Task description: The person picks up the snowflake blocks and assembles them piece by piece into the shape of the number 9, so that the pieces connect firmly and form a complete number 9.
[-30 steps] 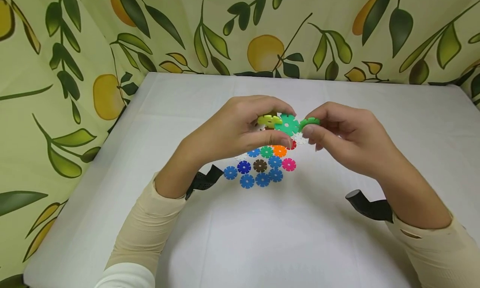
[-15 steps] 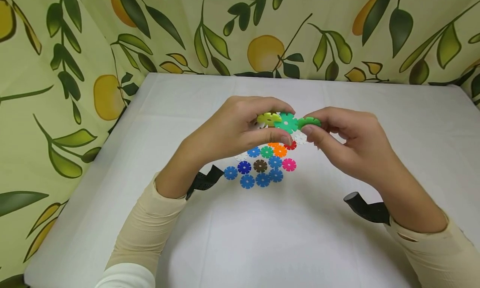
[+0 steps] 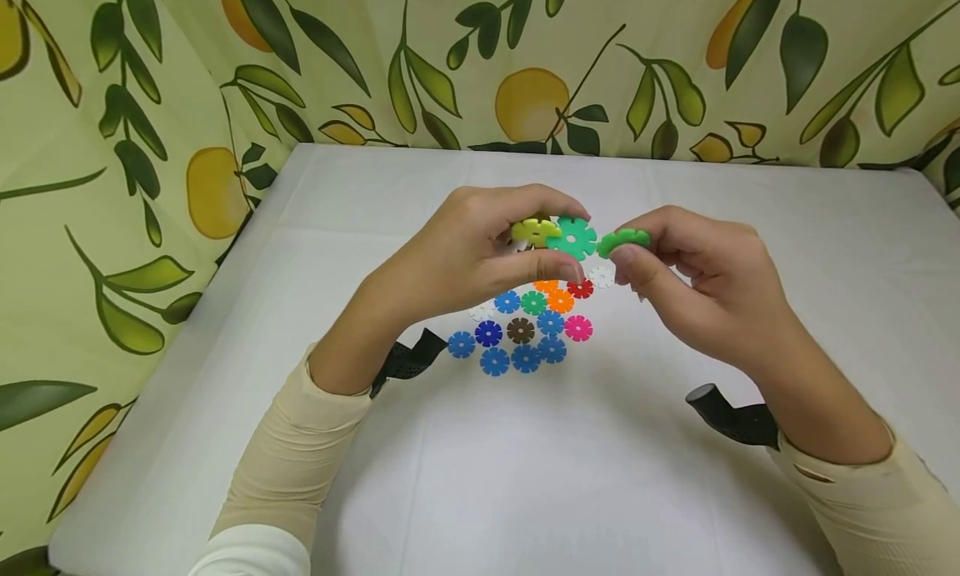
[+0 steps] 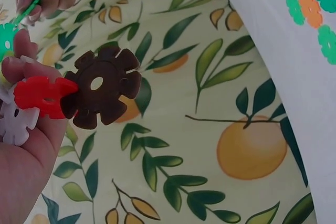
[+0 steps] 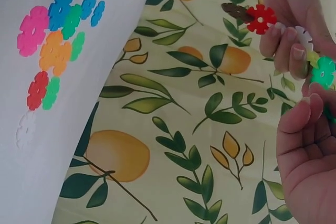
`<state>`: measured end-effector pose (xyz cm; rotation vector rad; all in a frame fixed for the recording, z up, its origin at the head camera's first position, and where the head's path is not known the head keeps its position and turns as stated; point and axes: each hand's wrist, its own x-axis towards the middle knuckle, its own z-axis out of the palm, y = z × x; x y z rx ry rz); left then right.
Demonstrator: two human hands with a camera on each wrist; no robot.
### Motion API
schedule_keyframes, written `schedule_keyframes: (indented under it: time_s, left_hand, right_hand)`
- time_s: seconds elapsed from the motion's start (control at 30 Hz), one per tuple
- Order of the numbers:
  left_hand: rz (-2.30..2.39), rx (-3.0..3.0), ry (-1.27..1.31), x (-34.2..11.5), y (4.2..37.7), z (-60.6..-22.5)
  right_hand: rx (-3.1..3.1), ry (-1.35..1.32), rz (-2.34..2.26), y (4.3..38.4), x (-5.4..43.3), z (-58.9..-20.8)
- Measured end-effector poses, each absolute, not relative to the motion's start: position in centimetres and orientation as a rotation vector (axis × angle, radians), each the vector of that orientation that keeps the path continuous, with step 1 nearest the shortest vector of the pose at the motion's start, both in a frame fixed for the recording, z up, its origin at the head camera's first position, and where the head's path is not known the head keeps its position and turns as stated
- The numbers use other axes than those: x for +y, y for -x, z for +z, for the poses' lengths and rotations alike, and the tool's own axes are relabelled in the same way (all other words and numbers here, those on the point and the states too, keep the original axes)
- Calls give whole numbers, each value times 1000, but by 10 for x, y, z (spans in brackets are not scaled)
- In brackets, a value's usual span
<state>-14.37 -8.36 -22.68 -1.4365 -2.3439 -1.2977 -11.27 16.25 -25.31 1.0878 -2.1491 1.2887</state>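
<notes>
Above the table, my left hand [image 3: 480,255] grips a chain of slotted plastic discs. A yellow disc [image 3: 527,231] and a teal-green disc [image 3: 582,247] show between thumb and fingers in the head view. The left wrist view shows the chain's other end: a brown disc [image 4: 102,103] slotted to a red disc [image 4: 39,88], with a white disc [image 4: 20,128] against the palm. My right hand [image 3: 708,284] pinches a green disc [image 3: 628,240] between thumb and fingers. It is tilted nearly edge-on, its edge right at the teal-green disc's right edge.
Loose slotted discs lie on the white table [image 3: 525,468] below the hands, among them a pink disc [image 3: 578,337], a dark brown disc [image 3: 513,338], several blue discs [image 3: 495,371] and a white disc [image 3: 600,284]. Leaf-and-fruit patterned cloth [image 3: 420,34] surrounds the table's back and left.
The left hand and its chain have risen slightly. The right hand's green disc has shifted a little right and shows more of itself beyond the fingertips. The loose discs have stayed put.
</notes>
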Motion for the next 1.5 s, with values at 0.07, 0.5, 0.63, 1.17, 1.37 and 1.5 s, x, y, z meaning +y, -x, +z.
schedule_keyframes:
  time_s: [0.07, 0.5, 0.63, 1.17, 1.37, 1.5]
  left_hand:
    - [-1310, -2356, 1432, -83, 144, -227]
    - [-1271, -2387, 1441, -81, 143, -228]
    - [-1255, -2400, 1445, -81, 143, -229]
    - [-1303, -2385, 1453, -78, 143, -235]
    - [-1274, -2437, 1446, -79, 142, -234]
    - [-1265, -2461, 1432, -82, 144, -233]
  right_hand:
    - [-2152, -1088, 1291, 112, 162, -253]
    - [-2146, -1139, 1117, 110, 160, -250]
    - [-2149, -1115, 1130, 108, 158, -252]
    - [-2161, -1032, 1092, 101, 149, -256]
    - [-2238, -1053, 1059, 102, 150, -254]
    - [-2292, -1091, 1110, 104, 152, -252]
